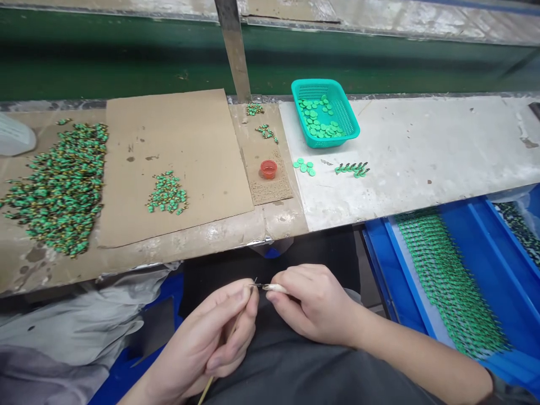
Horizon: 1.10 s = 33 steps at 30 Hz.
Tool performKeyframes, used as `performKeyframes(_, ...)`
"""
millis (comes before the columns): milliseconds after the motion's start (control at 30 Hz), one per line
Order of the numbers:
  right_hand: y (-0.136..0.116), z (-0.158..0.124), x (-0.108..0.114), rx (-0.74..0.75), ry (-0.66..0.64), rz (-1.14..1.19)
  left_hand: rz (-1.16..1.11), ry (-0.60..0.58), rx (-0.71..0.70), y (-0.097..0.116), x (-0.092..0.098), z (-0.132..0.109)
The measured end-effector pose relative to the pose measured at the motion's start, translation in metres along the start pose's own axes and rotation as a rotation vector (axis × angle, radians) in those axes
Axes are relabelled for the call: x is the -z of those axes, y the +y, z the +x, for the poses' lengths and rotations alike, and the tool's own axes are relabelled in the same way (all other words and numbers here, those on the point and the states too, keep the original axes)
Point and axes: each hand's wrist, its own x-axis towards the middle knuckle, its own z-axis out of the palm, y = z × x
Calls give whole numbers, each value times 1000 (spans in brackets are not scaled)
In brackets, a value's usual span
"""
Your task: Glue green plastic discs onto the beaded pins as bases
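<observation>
Both hands are low over my lap, below the bench edge. My left hand [211,340] is closed in a pinch around a thin wooden stick [230,337] that runs down past the palm. My right hand [312,304] is closed on a small pale piece with a thin metal tip [270,287], which points left and meets the stick's upper end. The fingertips of the two hands nearly touch.
On the bench lie a large heap of small green parts [63,185], a smaller heap [167,194] on cardboard [177,135], a little red cup [268,169], a teal basket [337,104] of green discs, and loose discs [304,166]. A blue tray [485,253] with rows of green parts sits at right.
</observation>
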Motion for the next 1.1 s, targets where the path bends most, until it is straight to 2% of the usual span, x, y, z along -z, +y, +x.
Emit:
performKeyframes(200,4,1,2,-118,92,-40,85,45,18,1,-4,0)
performKeyframes(367,3,-1,3,-26,9,72,121,94,26,-1,-3,0)
performKeyframes(500,5,-1,2,-194,54,42,188,188,-26,-3,0,3)
performKeyframes(567,6,-1,2,-227,56,58,236,238,-62,-3,2,5)
performKeyframes(700,5,-1,2,-204,40,83,333,289,-84,-4,5,8)
performKeyframes(967,3,-2,0,-75,11,33,410,281,-114,-3,2,7)
performKeyframes(1100,5,-3,-1,-132,11,-26,472,321,-114,-1,-6,6)
